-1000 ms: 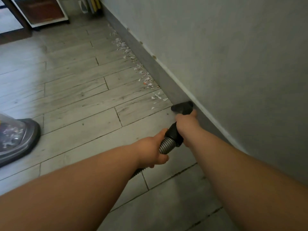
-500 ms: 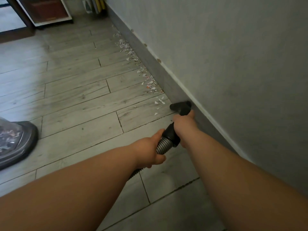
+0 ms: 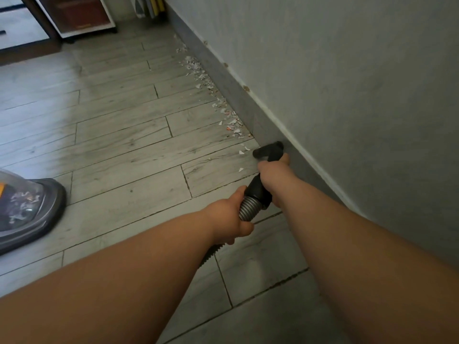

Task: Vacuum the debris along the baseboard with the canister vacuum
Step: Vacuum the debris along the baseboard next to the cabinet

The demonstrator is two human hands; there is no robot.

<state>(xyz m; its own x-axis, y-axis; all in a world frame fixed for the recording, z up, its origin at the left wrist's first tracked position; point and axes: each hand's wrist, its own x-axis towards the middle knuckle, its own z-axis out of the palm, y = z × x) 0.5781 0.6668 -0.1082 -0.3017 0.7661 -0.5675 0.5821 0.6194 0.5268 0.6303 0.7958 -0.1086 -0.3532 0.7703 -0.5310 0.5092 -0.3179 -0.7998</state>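
Two hands grip the vacuum: left hand (image 3: pixel 229 219) closed round the ribbed grey hose (image 3: pixel 249 208), right hand (image 3: pixel 272 173) closed round the black nozzle (image 3: pixel 268 151), which points away along the baseboard (image 3: pixel 238 98), its mouth beside paper debris (image 3: pixel 231 120) at the floor's (image 3: pixel 124 135) edge.

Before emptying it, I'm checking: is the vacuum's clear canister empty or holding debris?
Holding debris: paper scraps show through the clear canister.

I count my two bare hands, left (image 3: pixel 227 219) and right (image 3: pixel 272 173), one black ribbed vacuum hose (image 3: pixel 249 207), one grey canister vacuum (image 3: pixel 29 209), and countless white paper scraps (image 3: pixel 223 108).
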